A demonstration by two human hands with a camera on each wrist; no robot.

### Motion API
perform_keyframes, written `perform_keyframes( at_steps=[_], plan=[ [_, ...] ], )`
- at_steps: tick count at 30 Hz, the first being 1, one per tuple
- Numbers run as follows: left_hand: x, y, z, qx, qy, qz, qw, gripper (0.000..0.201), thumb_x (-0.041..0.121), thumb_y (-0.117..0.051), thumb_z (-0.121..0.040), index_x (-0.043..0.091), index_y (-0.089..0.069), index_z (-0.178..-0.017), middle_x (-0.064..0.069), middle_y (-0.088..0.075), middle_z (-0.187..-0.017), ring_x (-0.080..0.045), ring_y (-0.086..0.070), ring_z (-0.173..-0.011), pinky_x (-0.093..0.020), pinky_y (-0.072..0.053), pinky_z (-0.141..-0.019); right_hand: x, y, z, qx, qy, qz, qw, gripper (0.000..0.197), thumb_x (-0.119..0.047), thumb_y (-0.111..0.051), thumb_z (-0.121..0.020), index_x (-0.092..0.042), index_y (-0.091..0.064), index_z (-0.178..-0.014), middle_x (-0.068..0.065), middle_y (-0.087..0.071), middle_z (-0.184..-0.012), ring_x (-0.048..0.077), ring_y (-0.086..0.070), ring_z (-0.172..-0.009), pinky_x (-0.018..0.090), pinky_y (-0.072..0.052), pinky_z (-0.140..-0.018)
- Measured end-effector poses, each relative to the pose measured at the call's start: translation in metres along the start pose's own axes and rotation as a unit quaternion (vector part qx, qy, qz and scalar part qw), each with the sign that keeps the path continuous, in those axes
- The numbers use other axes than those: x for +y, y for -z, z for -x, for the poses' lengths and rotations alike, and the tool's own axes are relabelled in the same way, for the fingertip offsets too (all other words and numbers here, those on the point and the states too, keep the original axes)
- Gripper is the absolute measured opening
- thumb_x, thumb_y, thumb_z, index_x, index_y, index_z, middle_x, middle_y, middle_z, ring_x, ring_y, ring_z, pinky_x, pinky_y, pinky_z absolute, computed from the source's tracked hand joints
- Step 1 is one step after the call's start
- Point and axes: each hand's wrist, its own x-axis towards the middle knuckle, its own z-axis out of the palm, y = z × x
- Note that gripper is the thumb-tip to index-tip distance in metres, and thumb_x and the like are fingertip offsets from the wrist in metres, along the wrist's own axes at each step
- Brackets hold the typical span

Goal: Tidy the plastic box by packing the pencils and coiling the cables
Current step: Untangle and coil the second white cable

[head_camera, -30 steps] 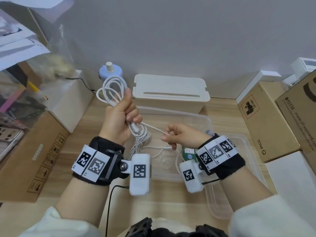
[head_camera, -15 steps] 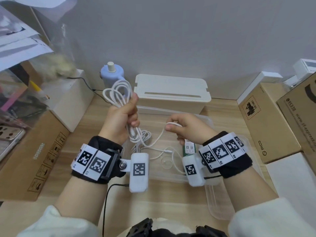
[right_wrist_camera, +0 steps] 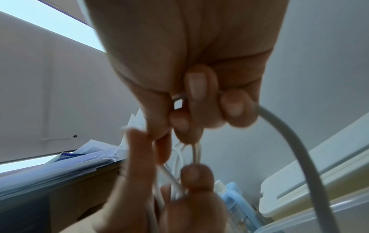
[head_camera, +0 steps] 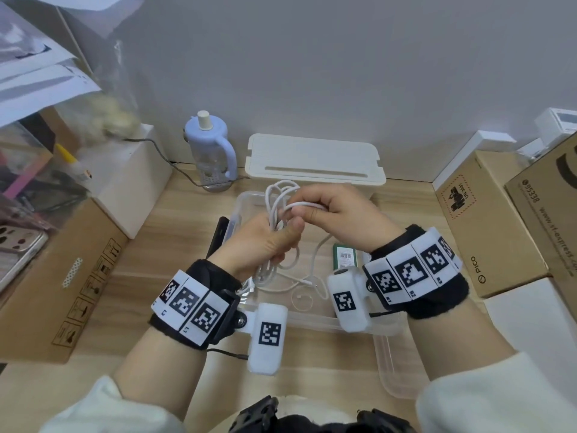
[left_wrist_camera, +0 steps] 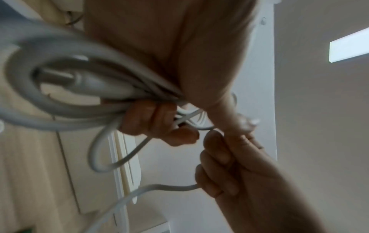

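Note:
A white cable is bundled in several loops above the clear plastic box. My left hand grips the bundle in its fist, loops sticking out above and below; the left wrist view shows the coil and its plug held by curled fingers. My right hand pinches the loose strand of the same cable just beside the left thumb, the two hands touching. The cable's tail hangs down into the box. A green packet lies inside the box. No pencils are visible.
A white lidded case stands behind the box, a blue bottle at its left. Cardboard boxes flank both sides. The clear lid lies at the front right on the wooden table. A black item leans by the box's left wall.
My left hand has dropped and moved right with the coil. My right hand has risen and moved left to meet it, bringing the loose strand over the bundle.

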Motion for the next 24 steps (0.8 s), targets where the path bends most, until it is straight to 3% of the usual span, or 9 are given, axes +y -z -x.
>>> perform_keyframes(
  at_steps=[2, 4, 7, 10, 14, 16, 19, 22, 24],
  plan=[
    [0.002, 0.0, 0.001, 0.035, 0.028, -0.042, 0.998, 0.036, 0.046, -0.061, -0.082, 0.014, -0.057, -0.066, 0.002, -0.06, -0.052, -0.007, -0.036, -0.042, -0.018, -0.028, -0.04, -0.001, 0.002, 0.001, 0.053, -0.01, -0.007, 0.999, 0.006, -0.021, -0.067, -0.08, -0.023, -0.069, -0.075, -0.001, -0.069, -0.076, 0.009, -0.062, -0.077, 0.029, -0.047, -0.076],
    [0.003, 0.001, 0.002, 0.042, 0.046, -0.043, 0.997, 0.036, 0.037, -0.057, -0.087, 0.013, -0.058, -0.06, -0.007, -0.067, -0.057, -0.01, -0.033, -0.043, -0.02, -0.025, -0.041, -0.001, 0.006, 0.0, 0.104, -0.014, -0.031, 0.994, 0.012, -0.02, -0.074, -0.072, -0.026, -0.065, -0.067, 0.005, -0.068, -0.07, 0.016, -0.061, -0.069, 0.03, -0.048, -0.068],
    [0.009, 0.006, 0.005, 0.047, 0.054, 0.02, 0.997, 0.034, 0.038, -0.056, -0.082, 0.012, -0.055, -0.06, -0.009, -0.068, -0.061, -0.01, -0.032, -0.044, -0.021, -0.023, -0.043, 0.011, 0.016, 0.0, 0.157, -0.035, -0.057, 0.985, 0.018, -0.018, -0.077, -0.07, -0.027, -0.062, -0.064, -0.003, -0.056, -0.057, 0.005, -0.048, -0.054, 0.022, -0.041, -0.056],
    [0.012, 0.015, 0.005, 0.051, 0.034, 0.084, 0.995, 0.033, 0.038, -0.057, -0.081, 0.013, -0.053, -0.06, -0.008, -0.065, -0.059, -0.01, -0.032, -0.04, -0.02, -0.026, -0.039, 0.025, 0.018, 0.001, 0.18, -0.067, -0.054, 0.98, 0.018, -0.017, -0.07, -0.077, -0.029, -0.062, -0.066, -0.006, -0.05, -0.057, 0.006, -0.042, -0.055, 0.025, -0.039, -0.058],
    [0.014, 0.017, 0.002, 0.066, 0.046, 0.039, 0.996, 0.019, 0.034, -0.066, -0.075, 0.018, -0.058, -0.068, -0.007, -0.066, -0.063, -0.013, -0.036, -0.046, -0.021, -0.029, -0.041, 0.018, 0.009, -0.001, 0.166, -0.054, -0.034, 0.984, 0.016, -0.017, -0.067, -0.08, -0.03, -0.065, -0.071, 0.006, -0.066, -0.072, 0.022, -0.056, -0.07, 0.032, -0.045, -0.071],
    [0.014, 0.015, 0.002, 0.06, 0.059, -0.005, 0.996, 0.012, 0.031, -0.07, -0.074, 0.022, -0.061, -0.073, -0.006, -0.066, -0.066, -0.014, -0.037, -0.05, -0.023, -0.029, -0.044, 0.008, 0.008, -0.001, 0.13, -0.043, -0.012, 0.991, 0.005, -0.019, -0.067, -0.08, -0.02, -0.07, -0.077, 0.006, -0.068, -0.076, 0.018, -0.06, -0.074, 0.031, -0.046, -0.075],
    [0.015, 0.013, 0.002, 0.069, 0.068, -0.059, 0.994, 0.01, 0.024, -0.071, -0.078, 0.021, -0.062, -0.079, -0.003, -0.065, -0.07, -0.012, -0.04, -0.053, -0.024, -0.029, -0.047, -0.003, 0.009, 0.0, 0.076, -0.034, 0.04, 0.996, 0.009, -0.023, -0.066, -0.081, -0.017, -0.072, -0.083, 0.002, -0.071, -0.081, 0.016, -0.063, -0.081, 0.033, -0.05, -0.079],
    [0.015, 0.014, 0.003, 0.077, 0.065, -0.079, 0.992, 0.005, 0.023, -0.066, -0.082, 0.021, -0.061, -0.081, -0.007, -0.062, -0.077, -0.009, -0.054, -0.063, -0.027, -0.037, -0.055, -0.009, 0.01, 0.002, 0.078, -0.014, 0.077, 0.994, 0.008, -0.026, -0.068, -0.079, -0.019, -0.073, -0.08, 0.0, -0.07, -0.076, 0.015, -0.062, -0.075, 0.035, -0.05, -0.074],
    [0.012, 0.015, 0.002, 0.056, 0.062, -0.049, 0.995, 0.016, 0.026, -0.063, -0.085, 0.014, -0.059, -0.076, -0.018, -0.059, -0.079, -0.013, -0.061, -0.068, -0.036, -0.044, -0.072, -0.011, 0.008, 0.001, 0.117, 0.015, 0.058, 0.991, 0.007, -0.028, -0.071, -0.076, -0.02, -0.071, -0.076, -0.006, -0.065, -0.067, 0.006, -0.056, -0.064, 0.025, -0.045, -0.064]
  ],
)
